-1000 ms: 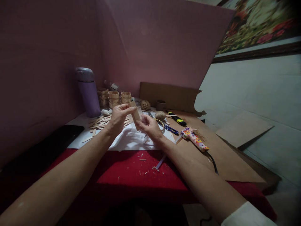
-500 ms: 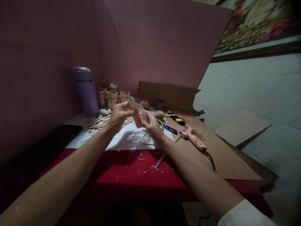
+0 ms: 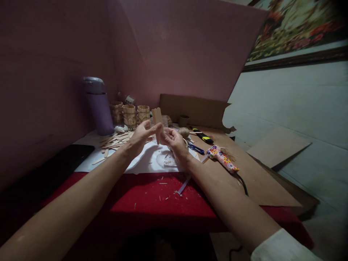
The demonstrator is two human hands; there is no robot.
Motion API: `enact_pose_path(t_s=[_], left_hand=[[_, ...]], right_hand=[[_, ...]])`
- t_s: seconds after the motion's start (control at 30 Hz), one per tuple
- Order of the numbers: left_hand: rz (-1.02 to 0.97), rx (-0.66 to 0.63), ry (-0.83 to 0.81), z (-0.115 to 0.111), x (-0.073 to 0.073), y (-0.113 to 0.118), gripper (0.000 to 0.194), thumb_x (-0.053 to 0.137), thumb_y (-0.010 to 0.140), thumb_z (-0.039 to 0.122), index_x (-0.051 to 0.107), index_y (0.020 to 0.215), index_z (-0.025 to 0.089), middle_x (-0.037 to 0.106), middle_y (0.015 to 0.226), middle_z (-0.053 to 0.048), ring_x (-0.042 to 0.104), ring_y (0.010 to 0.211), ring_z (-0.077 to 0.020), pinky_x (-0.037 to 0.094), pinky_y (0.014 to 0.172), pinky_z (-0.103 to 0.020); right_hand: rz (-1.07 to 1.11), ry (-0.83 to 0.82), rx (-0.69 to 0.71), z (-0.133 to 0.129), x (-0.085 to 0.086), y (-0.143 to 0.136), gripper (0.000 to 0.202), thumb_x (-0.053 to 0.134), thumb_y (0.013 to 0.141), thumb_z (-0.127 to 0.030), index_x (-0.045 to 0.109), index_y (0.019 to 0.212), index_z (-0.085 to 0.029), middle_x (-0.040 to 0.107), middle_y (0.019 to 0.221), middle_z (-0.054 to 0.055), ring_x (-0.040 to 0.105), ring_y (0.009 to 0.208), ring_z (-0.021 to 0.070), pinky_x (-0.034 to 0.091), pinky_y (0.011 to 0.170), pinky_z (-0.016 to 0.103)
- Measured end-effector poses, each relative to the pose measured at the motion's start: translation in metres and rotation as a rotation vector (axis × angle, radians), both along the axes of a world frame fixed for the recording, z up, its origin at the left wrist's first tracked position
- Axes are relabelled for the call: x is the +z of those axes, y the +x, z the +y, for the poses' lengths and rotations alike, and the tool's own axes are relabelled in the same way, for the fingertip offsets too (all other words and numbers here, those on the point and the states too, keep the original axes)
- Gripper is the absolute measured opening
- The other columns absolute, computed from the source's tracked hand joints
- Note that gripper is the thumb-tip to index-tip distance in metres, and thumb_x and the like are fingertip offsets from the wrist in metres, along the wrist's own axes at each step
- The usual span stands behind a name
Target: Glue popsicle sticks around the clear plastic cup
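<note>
A few flat wooden craft sticks [image 3: 157,115] stand nearly upright, side by side, in front of me. My right hand [image 3: 174,142] pinches them near the lower end between thumb and fingers. From the other side my left hand [image 3: 141,137] presses its thumb and fingers to their middle; part of that grip is hidden. Behind the left wrist, a heap of loose craft sticks [image 3: 113,141] lies on a white sheet [image 3: 141,162]. Beyond them stand several small wooden-stick cups [image 3: 129,116]. A clear plastic piece [image 3: 169,159] rests below the right hand.
At left stand a purple bottle [image 3: 100,112] and a dark flat device [image 3: 77,154]. On brown cardboard [image 3: 261,177] at right lie a patterned glue gun [image 3: 222,158] with its cord, a yellow-black cutter [image 3: 201,135], a blue cutter [image 3: 196,148] and a twine ball [image 3: 183,132]. Scraps dot the red cloth [image 3: 152,203].
The craft sticks have turned more upright, showing their flat faces above the hands. My left hand has shifted slightly right and down, from their upper end to their middle.
</note>
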State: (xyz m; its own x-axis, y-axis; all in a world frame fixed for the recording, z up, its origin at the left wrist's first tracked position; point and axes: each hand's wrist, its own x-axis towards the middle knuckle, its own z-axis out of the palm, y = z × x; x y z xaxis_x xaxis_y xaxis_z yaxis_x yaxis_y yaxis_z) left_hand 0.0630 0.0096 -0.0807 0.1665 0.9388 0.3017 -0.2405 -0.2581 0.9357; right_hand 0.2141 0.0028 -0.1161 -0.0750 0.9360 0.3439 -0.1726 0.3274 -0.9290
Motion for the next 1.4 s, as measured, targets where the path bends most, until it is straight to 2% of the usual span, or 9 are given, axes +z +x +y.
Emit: enact_pose_path(t_s=[0.07, 0.13, 0.3, 0.5, 0.73, 0.9, 1.03, 1.17, 1.4], left_hand=[[0.014, -0.118, -0.052, -0.005, -0.001, 0.003, 0.063, 0.093, 0.059, 0.054, 0.067, 0.099, 0.013, 0.069, 0.095, -0.009, 0.066, 0.085, -0.0232, 0.050, 0.079, -0.037], [-0.020, -0.145, -0.090, -0.008, 0.000, 0.004, 0.058, 0.094, 0.060, 0.049, 0.067, 0.096, 0.012, 0.069, 0.090, -0.008, 0.065, 0.078, -0.0202, 0.052, 0.076, -0.037], [-0.098, -0.147, -0.183, -0.009, 0.003, 0.003, 0.049, 0.094, 0.059, 0.044, 0.068, 0.088, 0.013, 0.071, 0.087, -0.007, 0.068, 0.078, -0.0216, 0.058, 0.072, -0.040], [-0.081, -0.104, -0.194, -0.007, 0.002, 0.002, 0.048, 0.094, 0.058, 0.046, 0.069, 0.082, 0.013, 0.071, 0.084, -0.006, 0.067, 0.071, -0.0197, 0.058, 0.062, -0.036], [-0.139, -0.056, -0.320, -0.009, 0.007, 0.003, 0.034, 0.090, 0.068, 0.037, 0.071, 0.085, 0.014, 0.072, 0.078, -0.006, 0.069, 0.067, -0.0197, 0.060, 0.067, -0.037], [-0.162, -0.018, -0.355, -0.011, 0.010, 0.002, 0.029, 0.085, 0.075, 0.034, 0.073, 0.094, 0.016, 0.075, 0.085, -0.007, 0.072, 0.073, -0.0212, 0.061, 0.067, -0.036], [-0.145, -0.001, -0.371, -0.012, 0.011, 0.002, 0.033, 0.086, 0.073, 0.033, 0.073, 0.097, 0.017, 0.074, 0.086, -0.006, 0.070, 0.063, -0.0193, 0.059, 0.056, -0.032], [-0.099, 0.008, -0.368, -0.010, 0.007, 0.004, 0.036, 0.089, 0.070, 0.039, 0.074, 0.093, 0.015, 0.071, 0.081, -0.007, 0.065, 0.057, -0.0159, 0.058, 0.054, -0.030], [-0.061, -0.002, -0.333, -0.009, -0.001, 0.006, 0.053, 0.094, 0.057, 0.052, 0.075, 0.090, 0.014, 0.071, 0.079, -0.007, 0.062, 0.056, -0.0149, 0.055, 0.054, -0.031]], right_hand=[[0.014, -0.019, -0.015, 0.001, 0.000, 0.000, 0.084, 0.086, 0.052, -0.076, 0.057, 0.109, -0.021, 0.074, 0.102, 0.008, 0.071, 0.095, 0.0232, 0.059, 0.079, 0.034], [0.015, -0.015, -0.017, 0.001, 0.000, 0.000, 0.083, 0.083, 0.052, -0.080, 0.059, 0.105, -0.021, 0.073, 0.102, 0.008, 0.071, 0.093, 0.0227, 0.059, 0.073, 0.033], [0.005, 0.000, 0.053, -0.001, -0.001, 0.000, 0.077, 0.064, 0.068, -0.089, 0.065, 0.102, -0.020, 0.073, 0.104, 0.008, 0.071, 0.093, 0.0218, 0.060, 0.073, 0.034], [-0.032, 0.009, 0.061, -0.007, 0.002, -0.004, 0.077, 0.083, 0.063, -0.072, 0.062, 0.116, -0.021, 0.073, 0.111, 0.008, 0.070, 0.100, 0.0230, 0.061, 0.074, 0.032], [-0.053, 0.024, 0.099, -0.004, -0.001, -0.003, 0.079, 0.069, 0.071, -0.082, 0.063, 0.120, -0.021, 0.072, 0.106, 0.007, 0.072, 0.084, 0.0190, 0.062, 0.068, 0.032], [-0.197, 0.126, -0.182, 0.002, -0.005, 0.002, 0.076, 0.051, 0.080, -0.088, 0.069, 0.110, -0.021, 0.069, 0.094, 0.007, 0.067, 0.076, 0.0182, 0.056, 0.057, 0.030], [-0.345, 0.439, -0.395, -0.002, -0.001, 0.008, 0.069, 0.068, 0.076, -0.080, 0.070, 0.115, -0.023, 0.067, 0.107, 0.009, 0.064, 0.088, 0.0204, 0.058, 0.071, 0.034], [-0.522, 0.653, -0.474, -0.006, 0.001, 0.009, 0.053, 0.072, 0.082, -0.067, 0.069, 0.117, -0.027, 0.065, 0.111, 0.009, 0.064, 0.095, 0.0235, 0.059, 0.080, 0.041], [-0.619, 0.774, -0.531, -0.007, 0.000, 0.009, 0.045, 0.069, 0.091, -0.054, 0.064, 0.123, -0.024, 0.066, 0.113, 0.011, 0.063, 0.102, 0.0261, 0.058, 0.085, 0.044]])
